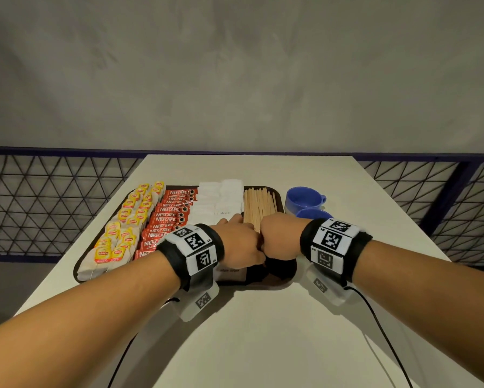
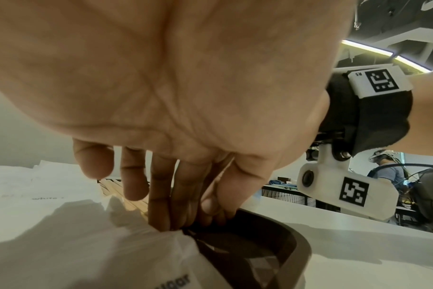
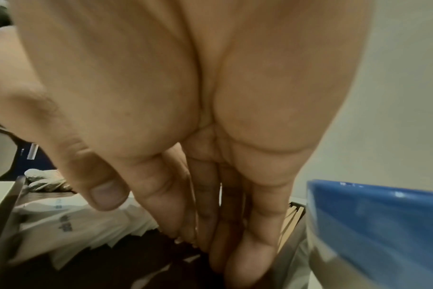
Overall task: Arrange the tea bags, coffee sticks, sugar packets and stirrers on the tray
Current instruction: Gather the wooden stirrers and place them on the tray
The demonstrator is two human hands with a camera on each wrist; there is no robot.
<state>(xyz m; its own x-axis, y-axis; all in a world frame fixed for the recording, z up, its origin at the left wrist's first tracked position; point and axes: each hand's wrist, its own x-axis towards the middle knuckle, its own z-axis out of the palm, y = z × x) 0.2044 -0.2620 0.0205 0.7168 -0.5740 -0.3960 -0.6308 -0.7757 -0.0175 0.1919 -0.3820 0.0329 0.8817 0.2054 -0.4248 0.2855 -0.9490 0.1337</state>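
— On the tray (image 1: 78, 271)?
— Tea bags (image 1: 117, 233) along its left edge, then coffee sticks (image 1: 165, 219), sugar packets (image 1: 221, 200), stirrers (image 1: 259, 204) toward its right edge.
— Left hand (image 1: 240, 245)?
— Over the tray's near part, fingers (image 2: 158, 195) straight and pressed together, tips down at the seam between sugar packets and stirrers.
— Right hand (image 1: 280, 236)?
— Touching the left one, fingers (image 3: 257, 224) straight, close together, tips down on the tray by the stirrers. Holding anything: cannot tell.
— Off the tray?
— Blue cups (image 1: 305, 201) on the tabletop (image 1: 263, 345), just right of the tray.
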